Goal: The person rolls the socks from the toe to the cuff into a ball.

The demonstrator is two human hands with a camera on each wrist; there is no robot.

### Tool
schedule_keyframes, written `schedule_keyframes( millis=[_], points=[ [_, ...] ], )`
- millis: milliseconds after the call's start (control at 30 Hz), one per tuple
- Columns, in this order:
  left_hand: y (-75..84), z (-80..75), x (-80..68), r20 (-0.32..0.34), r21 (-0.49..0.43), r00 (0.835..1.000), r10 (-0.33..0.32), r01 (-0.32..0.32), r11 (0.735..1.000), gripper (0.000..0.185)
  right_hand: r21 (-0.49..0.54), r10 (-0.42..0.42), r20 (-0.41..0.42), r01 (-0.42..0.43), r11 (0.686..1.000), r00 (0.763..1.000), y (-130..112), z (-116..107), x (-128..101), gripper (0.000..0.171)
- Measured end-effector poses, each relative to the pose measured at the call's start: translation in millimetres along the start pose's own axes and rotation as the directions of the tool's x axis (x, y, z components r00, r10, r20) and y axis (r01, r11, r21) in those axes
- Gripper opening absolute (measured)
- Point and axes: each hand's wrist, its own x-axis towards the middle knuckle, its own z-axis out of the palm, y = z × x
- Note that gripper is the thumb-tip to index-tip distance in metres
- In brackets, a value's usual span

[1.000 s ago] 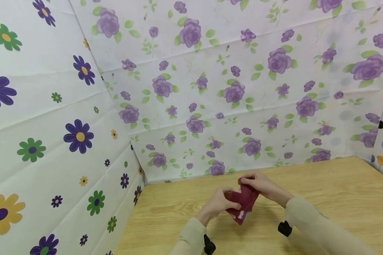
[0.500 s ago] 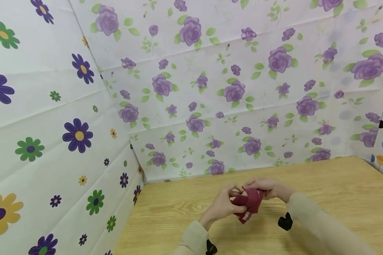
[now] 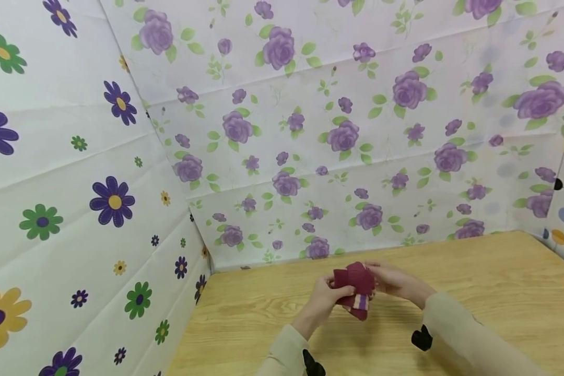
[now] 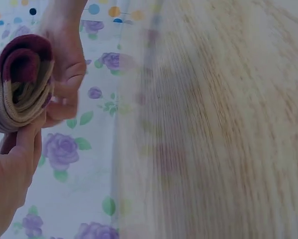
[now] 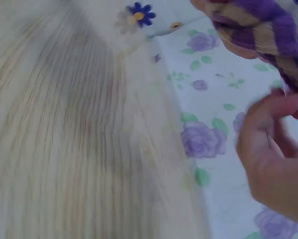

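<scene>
A maroon sock bundle [image 3: 359,279] with cream and purple stripes is held just above the wooden table in the head view. My left hand [image 3: 326,295] grips its left side, the thumb lying across the front. At the right edge, my right hand [image 3: 395,282] holds it with curled fingers, partly hidden behind the knit. The left wrist view shows the end of the rolled sock bundle [image 4: 22,99], with layers wound inside one another. In the right wrist view, striped knit [image 5: 275,32] sits above the curled fingers of my right hand [image 5: 273,154].
The wooden table [image 3: 244,324] stretches under both hands. A purple-rose cloth [image 3: 282,136] hangs along its back edge, and a daisy-patterned cloth [image 3: 75,219] covers the left side. Black wrist devices [image 3: 422,338] hang below the sleeves.
The sock bundle has been turned and folded over into a rounder shape, with its stripes now facing forward. My right hand has shifted from its top corner down to its right side.
</scene>
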Motion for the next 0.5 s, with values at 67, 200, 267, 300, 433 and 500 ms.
schedule_keyframes(
  millis=[67, 200, 267, 300, 433, 500],
  points=[
    [-0.6, -2.0, 0.5, -0.032, -0.087, 0.999, -0.006, 0.004, 0.996, 0.035, -0.202, -0.122, -0.081, 0.104, 0.974, 0.989, -4.7, 3.8, 0.0, 0.041],
    [-0.8, -3.5, 2.2, -0.088, -0.192, 0.995, -0.047, 0.029, 0.981, 0.038, -0.505, -0.296, -0.120, 0.198, 0.840, 0.948, -13.3, 10.9, -4.0, 0.038],
    [-0.3, -2.8, 2.8, -0.099, -0.234, 0.993, -0.069, 0.044, 0.971, 0.039, -0.609, -0.353, -0.113, 0.216, 0.763, 0.929, -16.9, 13.2, -6.1, 0.032],
    [0.2, -1.9, 3.1, -0.106, -0.249, 0.991, -0.079, 0.050, 0.967, 0.037, -0.647, -0.383, -0.104, 0.230, 0.727, 0.918, -18.5, 14.0, -6.4, 0.028],
    [4.6, 1.7, 5.0, -0.124, -0.372, 0.987, -0.106, 0.053, 0.927, 0.019, -0.740, -0.500, -0.014, 0.327, 0.588, 0.866, -23.4, 19.0, -5.8, 0.011],
    [7.3, 2.7, 6.8, -0.156, -0.453, 0.982, -0.105, 0.024, 0.891, 0.009, -0.739, -0.550, 0.031, 0.389, 0.550, 0.835, -23.6, 24.0, -5.5, 0.009]
  ],
)
